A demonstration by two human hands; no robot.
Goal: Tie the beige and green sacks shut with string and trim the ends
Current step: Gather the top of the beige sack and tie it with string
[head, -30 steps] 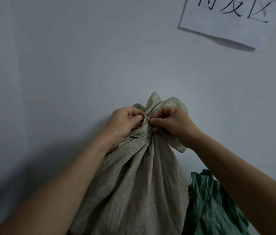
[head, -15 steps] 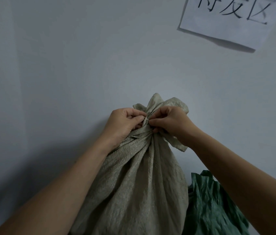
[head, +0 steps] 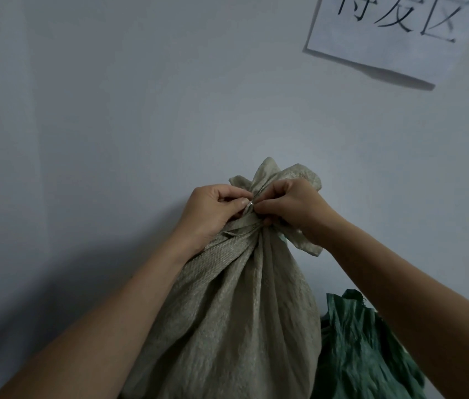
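A full beige woven sack (head: 236, 312) stands upright against the wall, its mouth gathered into a ruffled neck. My left hand (head: 213, 210) and my right hand (head: 293, 204) meet at that neck, fingers curled. Between the fingertips a short pale bit of string (head: 250, 202) shows, pinched from both sides. The rest of the string is hidden by the fingers and the folds. A crumpled green sack (head: 362, 349) stands lower right, beside the beige one, partly behind my right forearm.
A plain pale wall (head: 112, 110) fills the background directly behind the sacks. A white paper sign (head: 394, 33) with black characters hangs at the upper right. The floor is not in view.
The hands have drawn slightly closer together at the sack's neck, so less of the string shows between the fingertips. The sacks stay in place.
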